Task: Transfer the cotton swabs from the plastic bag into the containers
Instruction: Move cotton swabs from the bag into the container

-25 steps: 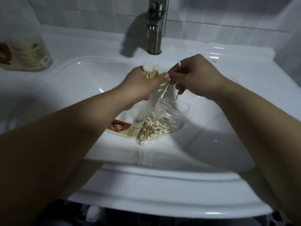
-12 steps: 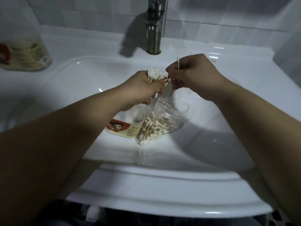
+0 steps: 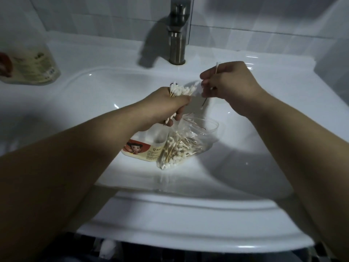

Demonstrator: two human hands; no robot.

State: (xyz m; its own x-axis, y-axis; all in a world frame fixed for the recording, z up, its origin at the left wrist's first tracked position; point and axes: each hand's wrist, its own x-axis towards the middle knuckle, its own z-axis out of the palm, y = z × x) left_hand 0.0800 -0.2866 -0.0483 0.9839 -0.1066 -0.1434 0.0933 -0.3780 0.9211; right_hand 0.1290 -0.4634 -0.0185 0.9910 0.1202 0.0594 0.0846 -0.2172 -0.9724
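Swab bundle [image 3: 182, 89] is being gripped by left hand [image 3: 164, 108] above bag [image 3: 181, 146]; loose swab [image 3: 216, 68] is being pinched by right hand [image 3: 230, 84]. Light, slippery: mid-stick hold judged best.

Both bare forearms reach forward from the lower corners and converge toward the middle. The left hand [image 3: 170, 107] is fisted, back up, gripping swabs [image 3: 182, 90] whose tips stick out on the thumb side. The right hand [image 3: 233, 86] is slightly higher and near it, not touching. Its fingers are curled, and its fingertips pinch a swab [image 3: 216, 68] that points up.
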